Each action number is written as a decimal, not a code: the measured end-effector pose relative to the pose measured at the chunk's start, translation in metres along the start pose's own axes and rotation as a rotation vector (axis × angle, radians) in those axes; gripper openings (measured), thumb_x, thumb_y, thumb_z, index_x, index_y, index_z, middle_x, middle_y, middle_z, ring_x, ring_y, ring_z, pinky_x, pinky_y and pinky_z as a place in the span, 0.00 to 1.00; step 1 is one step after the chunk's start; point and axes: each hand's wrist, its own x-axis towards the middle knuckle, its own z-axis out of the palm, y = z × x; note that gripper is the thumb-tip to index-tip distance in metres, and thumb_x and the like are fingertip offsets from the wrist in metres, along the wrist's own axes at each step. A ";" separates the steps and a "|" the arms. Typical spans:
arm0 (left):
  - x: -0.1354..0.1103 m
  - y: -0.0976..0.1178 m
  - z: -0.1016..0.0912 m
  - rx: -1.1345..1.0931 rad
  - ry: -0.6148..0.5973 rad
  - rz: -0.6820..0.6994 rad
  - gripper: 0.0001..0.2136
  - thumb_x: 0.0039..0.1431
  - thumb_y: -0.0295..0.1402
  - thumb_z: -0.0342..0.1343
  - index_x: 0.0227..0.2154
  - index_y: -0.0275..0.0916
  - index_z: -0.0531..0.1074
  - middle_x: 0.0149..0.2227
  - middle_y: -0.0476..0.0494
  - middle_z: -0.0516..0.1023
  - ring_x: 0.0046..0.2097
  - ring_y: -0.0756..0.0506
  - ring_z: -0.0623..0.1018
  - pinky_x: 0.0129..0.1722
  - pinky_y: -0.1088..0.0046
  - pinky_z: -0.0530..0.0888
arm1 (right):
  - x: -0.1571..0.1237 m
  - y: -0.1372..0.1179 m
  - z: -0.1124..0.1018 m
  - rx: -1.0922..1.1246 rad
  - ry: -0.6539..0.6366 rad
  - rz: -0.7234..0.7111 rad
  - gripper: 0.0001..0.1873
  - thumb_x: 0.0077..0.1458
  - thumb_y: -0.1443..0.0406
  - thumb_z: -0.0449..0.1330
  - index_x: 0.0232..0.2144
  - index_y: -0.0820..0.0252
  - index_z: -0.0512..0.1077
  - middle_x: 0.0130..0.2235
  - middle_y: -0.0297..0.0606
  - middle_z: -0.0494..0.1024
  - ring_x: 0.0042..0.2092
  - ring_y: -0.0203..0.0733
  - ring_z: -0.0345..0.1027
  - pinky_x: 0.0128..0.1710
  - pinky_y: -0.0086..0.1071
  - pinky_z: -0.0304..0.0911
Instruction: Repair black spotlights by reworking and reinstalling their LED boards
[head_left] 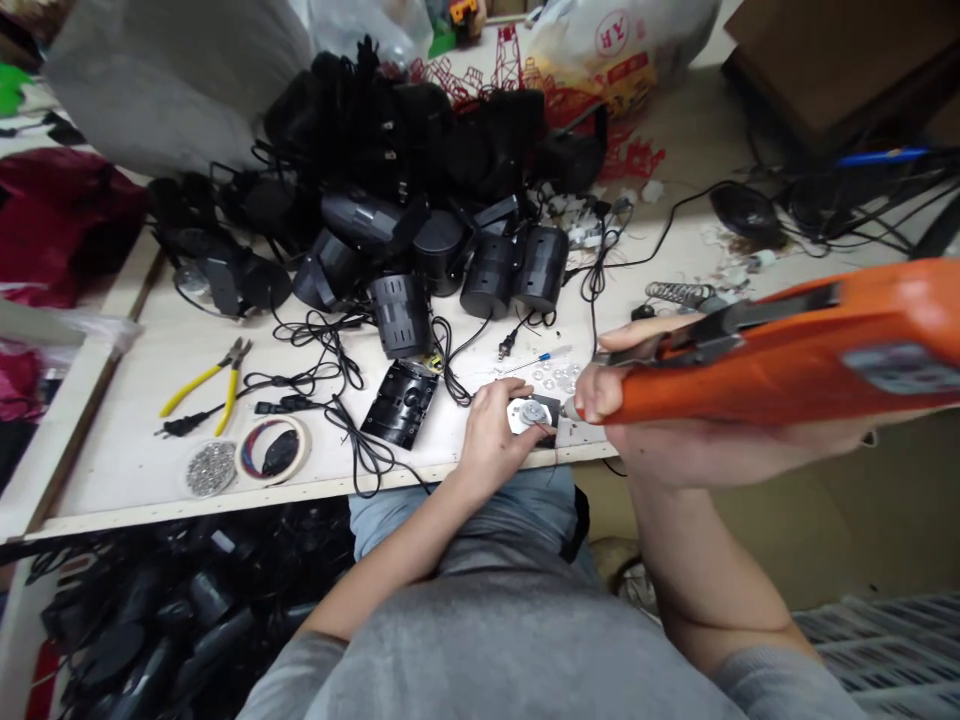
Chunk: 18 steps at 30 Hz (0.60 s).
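My right hand (pixel 645 430) is wrapped round an orange electric screwdriver (pixel 780 350), its tip pointing left and down at the bench. The tip is close to a small round silver motor (pixel 533 412) on a white plate, with a dark square piece under it. My left hand (pixel 495 430) grips this motor assembly between thumb and fingers at the bench's front edge. Thin wires hang from the motor. Left of my left hand lies an open black housing half (pixel 400 404). Several small clear lenses (pixel 551 376) and a blue-ended thin rod (pixel 543 357) lie just beyond the motor.
Yellow-handled pliers (pixel 206 388), a tape roll (pixel 271 450) and a dish of screws (pixel 211 468) lie at the left. Black cylindrical lamp housings (pixel 487 275) with tangled cables are heaped behind. A metal spring (pixel 680 292) lies at the right. Plastic bags stand at the back.
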 end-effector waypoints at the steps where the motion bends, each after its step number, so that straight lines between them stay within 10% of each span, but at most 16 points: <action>1: 0.000 0.000 -0.001 0.011 -0.009 0.007 0.27 0.48 0.29 0.73 0.48 0.40 0.67 0.48 0.42 0.81 0.53 0.39 0.77 0.52 0.60 0.73 | -0.003 -0.002 -0.003 -0.015 0.013 0.005 0.36 0.47 0.30 0.55 0.42 0.47 0.77 0.37 0.41 0.81 0.24 0.44 0.70 0.21 0.41 0.64; 18: 0.001 0.002 -0.007 0.046 -0.076 0.023 0.31 0.43 0.33 0.75 0.50 0.41 0.68 0.50 0.42 0.78 0.54 0.37 0.76 0.53 0.58 0.73 | -0.005 0.024 -0.002 -0.096 0.072 0.052 0.44 0.45 0.25 0.46 0.37 0.49 0.80 0.24 0.38 0.75 0.18 0.44 0.63 0.16 0.41 0.62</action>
